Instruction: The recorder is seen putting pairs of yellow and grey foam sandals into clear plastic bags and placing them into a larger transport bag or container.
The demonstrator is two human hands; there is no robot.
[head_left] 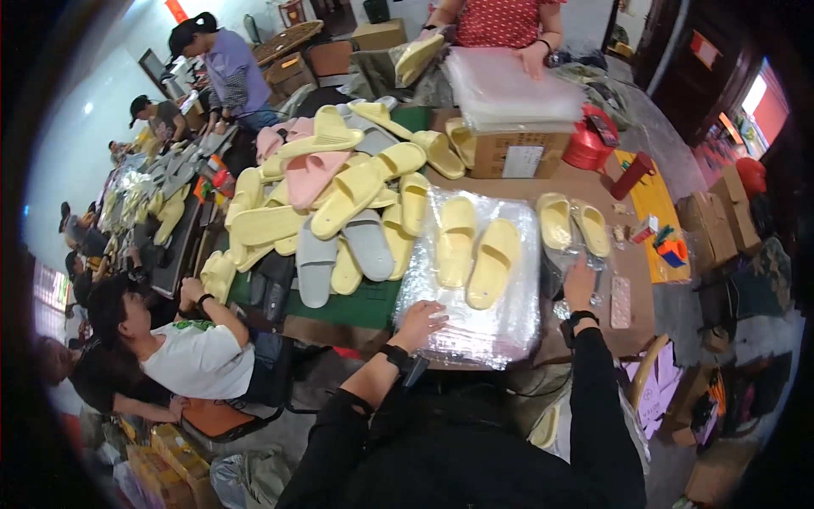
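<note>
Pressing left hand (418, 322) flat, fingers spread, on bag stack (471, 335) bearing unbagged yellow slippers (475, 250); right hand (581, 284) beside stack, grip unclear; slipper heap (339, 204) left of stack unpacked.

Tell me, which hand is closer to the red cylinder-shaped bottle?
Right. The right hand lies below the red cylinder-shaped bottle; the left hand rests far to its left.

- A crowded packing workshop for footwear, run by hand.
- A long table (585, 182) carries a heap of yellow, pink and grey slippers (339, 195).
- Stacks of clear plastic bags (475, 327) lie beside loose pairs.
- Cardboard boxes (509, 153) stand about.
- Several workers (191, 356) sit or stand along the table, sorting slippers.
</note>
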